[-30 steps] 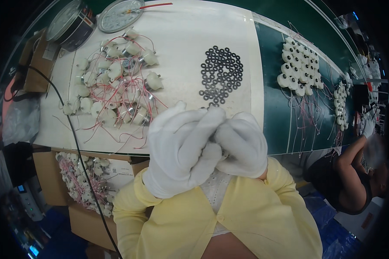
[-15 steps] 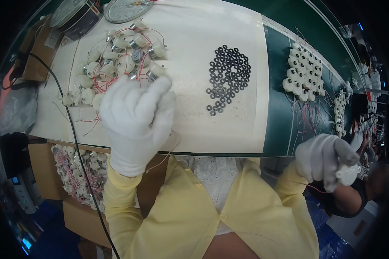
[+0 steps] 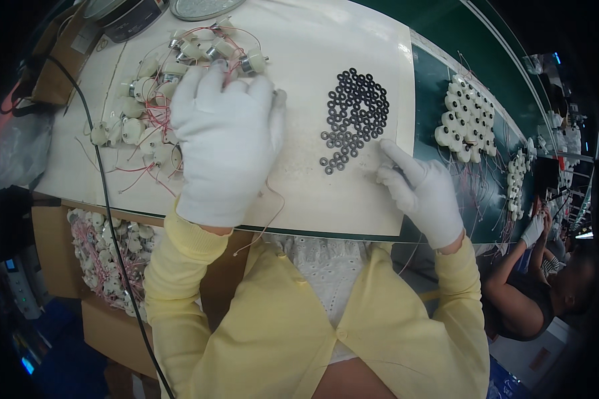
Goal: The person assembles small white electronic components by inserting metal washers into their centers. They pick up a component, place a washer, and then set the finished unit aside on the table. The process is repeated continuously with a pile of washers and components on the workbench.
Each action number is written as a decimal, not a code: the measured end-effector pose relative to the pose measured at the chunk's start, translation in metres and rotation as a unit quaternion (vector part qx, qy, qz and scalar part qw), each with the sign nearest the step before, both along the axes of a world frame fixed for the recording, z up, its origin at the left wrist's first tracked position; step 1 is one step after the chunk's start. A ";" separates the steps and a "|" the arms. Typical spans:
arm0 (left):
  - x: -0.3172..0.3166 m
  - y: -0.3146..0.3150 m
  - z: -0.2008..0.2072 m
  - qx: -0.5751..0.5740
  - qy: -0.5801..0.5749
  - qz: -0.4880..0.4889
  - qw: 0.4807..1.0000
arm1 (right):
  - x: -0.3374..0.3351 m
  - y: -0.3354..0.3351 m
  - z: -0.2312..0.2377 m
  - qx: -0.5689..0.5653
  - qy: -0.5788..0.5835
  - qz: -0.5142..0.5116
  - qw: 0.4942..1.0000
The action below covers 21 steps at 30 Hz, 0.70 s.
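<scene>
My left hand (image 3: 226, 143), in a white glove, lies back-up over a pile of small geared motors (image 3: 143, 90) with cream round housings and red wires. Its fingers bend down among the motors; their tips and whatever sits under the palm are hidden. A thin wire (image 3: 283, 199) trails out from beneath this hand over the table edge. My right hand (image 3: 422, 193), also gloved, hovers at the right of a patch of small black rings (image 3: 356, 106). Its index finger is stretched out, the others loosely curved and apart, and nothing shows in it.
Rows of cream motors with black centres (image 3: 469, 120) stand on the green table at the right, wires hanging toward me. A cardboard box of motors (image 3: 110, 259) is below the table at left. A black cable (image 3: 106, 179) crosses the left side. A co-worker (image 3: 526, 292) sits at far right.
My right hand has come in from the right, where it held a white round motor, to beside the black rings; that motor is gone from it. My left hand has shifted farther over the pile.
</scene>
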State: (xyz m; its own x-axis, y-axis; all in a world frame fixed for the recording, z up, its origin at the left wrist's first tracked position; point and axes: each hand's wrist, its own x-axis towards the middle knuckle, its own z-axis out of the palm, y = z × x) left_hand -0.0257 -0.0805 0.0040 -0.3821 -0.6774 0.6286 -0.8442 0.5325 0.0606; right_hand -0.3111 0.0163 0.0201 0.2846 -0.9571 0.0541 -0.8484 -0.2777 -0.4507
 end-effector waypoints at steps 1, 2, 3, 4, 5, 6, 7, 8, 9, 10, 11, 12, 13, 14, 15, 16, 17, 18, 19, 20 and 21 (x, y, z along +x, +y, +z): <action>-0.002 0.003 -0.001 0.000 0.011 -0.018 1.000 | 0.004 0.001 -0.001 0.047 -0.085 -0.033 0.995; -0.005 0.009 -0.002 0.000 0.021 -0.037 0.999 | 0.005 0.001 -0.001 0.093 -0.169 -0.066 0.979; -0.007 0.016 -0.002 0.000 0.032 -0.055 0.998 | 0.004 0.001 -0.005 0.114 -0.224 -0.081 0.965; -0.009 0.024 -0.002 0.021 0.029 -0.057 0.998 | 0.002 0.002 -0.012 0.135 -0.278 -0.096 0.946; -0.011 0.032 -0.001 0.042 0.027 -0.059 0.997 | 0.000 0.003 -0.015 0.156 -0.330 -0.112 0.924; -0.011 0.040 -0.001 0.062 0.025 -0.061 0.996 | -0.001 0.003 -0.015 0.159 -0.332 -0.109 0.923; -0.010 0.045 0.000 0.080 0.022 -0.061 0.995 | -0.002 0.002 -0.015 0.161 -0.335 -0.105 0.922; -0.009 0.051 0.000 0.097 0.019 -0.060 0.993 | -0.002 0.002 -0.015 0.163 -0.337 -0.102 0.922; -0.008 0.055 0.001 0.114 0.017 -0.060 0.991 | -0.002 0.002 -0.015 0.163 -0.334 -0.102 0.923; -0.007 0.060 0.000 0.118 0.022 -0.047 0.992 | -0.001 0.001 -0.015 0.162 -0.331 -0.101 0.924; -0.005 0.065 -0.003 0.123 0.027 -0.035 0.991 | 0.000 0.000 -0.015 0.160 -0.328 -0.100 0.926; -0.003 0.069 -0.006 0.127 0.032 -0.022 0.991 | 0.001 -0.001 -0.014 0.155 -0.319 -0.099 0.930; -0.002 0.073 -0.009 0.125 0.027 -0.010 0.992 | 0.004 -0.001 -0.014 0.149 -0.310 -0.097 0.934; -0.001 0.075 -0.012 0.123 0.021 0.001 0.992 | 0.006 -0.002 -0.013 0.143 -0.301 -0.095 0.938; 0.000 0.077 -0.015 0.120 0.016 0.012 0.993 | 0.008 -0.003 -0.012 0.122 -0.270 -0.078 0.952; 0.001 0.078 -0.017 0.110 0.010 0.007 0.994 | 0.010 -0.006 -0.011 0.102 -0.239 -0.059 0.964; 0.002 0.078 -0.018 0.100 0.005 0.001 0.995 | 0.011 -0.008 -0.011 0.082 -0.208 -0.040 0.974; 0.003 0.078 -0.019 0.089 -0.001 -0.004 0.996 | 0.013 -0.010 -0.012 0.048 -0.148 -0.025 0.988; 0.003 0.078 -0.020 0.082 -0.003 -0.005 0.997 | 0.014 -0.012 -0.013 0.012 -0.086 -0.010 0.996; 0.003 0.078 -0.020 0.074 -0.006 -0.006 0.997 | 0.018 -0.013 -0.013 -0.028 -0.039 0.003 0.999; 0.003 0.079 -0.020 0.067 -0.008 -0.006 0.998 | 0.021 -0.014 -0.013 -0.069 0.009 0.015 0.997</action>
